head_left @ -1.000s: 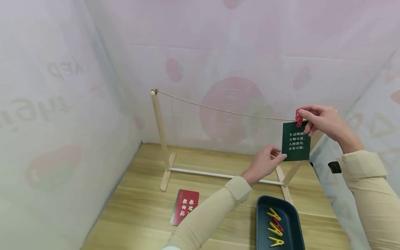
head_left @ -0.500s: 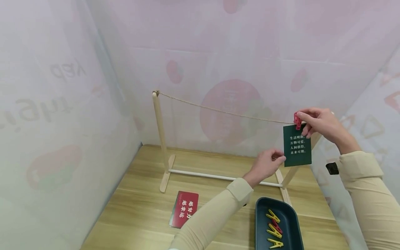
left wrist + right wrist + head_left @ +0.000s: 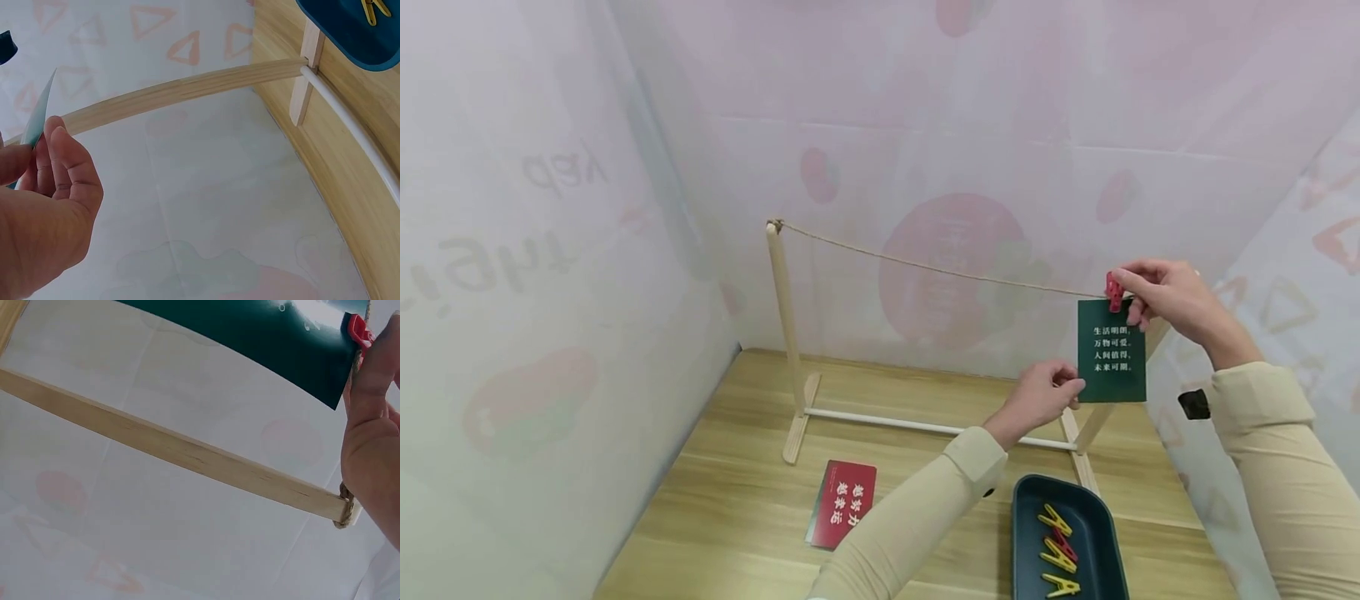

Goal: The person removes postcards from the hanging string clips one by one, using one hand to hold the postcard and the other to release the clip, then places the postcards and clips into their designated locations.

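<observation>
A dark green card [image 3: 1111, 385] with white characters hangs at the right end of the twine [image 3: 925, 267]. Over its top edge sits a red clothespin [image 3: 1114, 293], pinched between thumb and fingers of my right hand [image 3: 1180, 304]. In the right wrist view the clothespin [image 3: 359, 330] lies at the card's corner, along the twine. My left hand [image 3: 1037, 393] pinches the card's lower left edge. The left wrist view shows the card [image 3: 39, 115] edge-on between thumb and curled fingers.
The twine joins the posts of a wooden stand [image 3: 785, 317] with a white crossbar [image 3: 880, 419]. A red card [image 3: 847, 496] lies on a small stack at front left. At front right, a dark blue tray [image 3: 1105, 542] holds several yellow and red clothespins [image 3: 1060, 585].
The card and right hand have dropped slightly in the head view, and the card now hangs straighter. My left hand stays at its lower left edge, slightly lower too.
</observation>
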The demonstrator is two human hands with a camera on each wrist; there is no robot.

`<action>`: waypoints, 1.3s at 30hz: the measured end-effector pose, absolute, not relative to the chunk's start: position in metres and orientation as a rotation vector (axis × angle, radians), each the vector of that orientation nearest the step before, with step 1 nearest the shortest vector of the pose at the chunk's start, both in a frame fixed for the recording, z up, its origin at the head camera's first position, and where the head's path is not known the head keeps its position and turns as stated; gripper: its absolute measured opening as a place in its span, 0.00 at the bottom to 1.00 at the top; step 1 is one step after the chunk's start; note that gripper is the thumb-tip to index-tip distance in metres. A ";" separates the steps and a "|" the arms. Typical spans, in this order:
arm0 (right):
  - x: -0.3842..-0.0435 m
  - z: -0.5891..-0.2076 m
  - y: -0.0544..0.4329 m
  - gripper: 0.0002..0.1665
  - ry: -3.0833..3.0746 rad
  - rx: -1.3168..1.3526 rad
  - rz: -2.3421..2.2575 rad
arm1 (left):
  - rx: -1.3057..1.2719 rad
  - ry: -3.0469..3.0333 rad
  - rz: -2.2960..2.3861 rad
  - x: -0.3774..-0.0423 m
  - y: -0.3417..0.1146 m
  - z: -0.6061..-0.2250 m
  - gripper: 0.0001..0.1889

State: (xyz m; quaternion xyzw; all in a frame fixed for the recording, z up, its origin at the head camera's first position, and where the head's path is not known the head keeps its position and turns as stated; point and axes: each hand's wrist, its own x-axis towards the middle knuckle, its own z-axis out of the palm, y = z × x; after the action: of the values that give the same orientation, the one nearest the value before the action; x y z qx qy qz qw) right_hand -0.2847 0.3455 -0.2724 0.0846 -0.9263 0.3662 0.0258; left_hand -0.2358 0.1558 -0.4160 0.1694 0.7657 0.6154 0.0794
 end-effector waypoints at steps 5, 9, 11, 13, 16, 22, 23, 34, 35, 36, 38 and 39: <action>-0.286 -0.270 0.345 0.30 -2.859 0.270 1.072 | 0.508 2.293 1.849 -0.240 0.156 -0.416 0.04; -0.288 -0.268 0.341 0.29 -2.843 0.303 1.048 | 0.515 2.272 1.872 -0.246 0.157 -0.418 0.04; -0.289 -0.267 0.340 0.28 -2.824 0.321 1.048 | 0.529 2.263 1.892 -0.249 0.156 -0.418 0.04; -0.290 -0.266 0.339 0.27 -2.800 0.331 1.051 | 0.537 2.250 1.907 -0.252 0.156 -0.418 0.04; -0.292 -0.267 0.339 0.25 -2.770 0.339 1.059 | 0.547 2.240 1.912 -0.254 0.155 -0.417 0.04; -0.297 -0.270 0.337 0.17 -2.675 0.440 1.066 | 0.531 2.212 1.921 -0.256 0.152 -0.417 0.05; -0.297 -0.271 0.336 0.16 -2.645 0.466 1.082 | 0.526 2.202 1.928 -0.256 0.152 -0.417 0.05; -0.293 -0.261 0.326 0.07 -2.399 0.536 1.113 | 0.505 2.145 1.944 -0.258 0.143 -0.426 0.04; -0.292 -0.259 0.325 0.06 -2.384 0.541 1.124 | 0.506 2.146 1.944 -0.259 0.141 -0.427 0.04; -0.291 -0.258 0.324 0.05 -2.364 0.538 1.138 | 0.506 2.145 1.946 -0.259 0.140 -0.428 0.04; -0.289 -0.255 0.323 0.03 -2.325 0.537 1.165 | 0.505 2.138 1.947 -0.260 0.137 -0.430 0.04; -0.288 -0.254 0.323 0.02 -2.308 0.537 1.170 | 0.507 2.136 1.947 -0.261 0.135 -0.431 0.04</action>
State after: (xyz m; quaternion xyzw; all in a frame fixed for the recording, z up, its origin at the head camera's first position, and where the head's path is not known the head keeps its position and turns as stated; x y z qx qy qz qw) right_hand -0.2883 0.3231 -0.2537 0.1967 -0.8463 0.4292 0.2467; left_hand -0.2606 0.1351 -0.4307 0.1717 0.7241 0.6599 0.1034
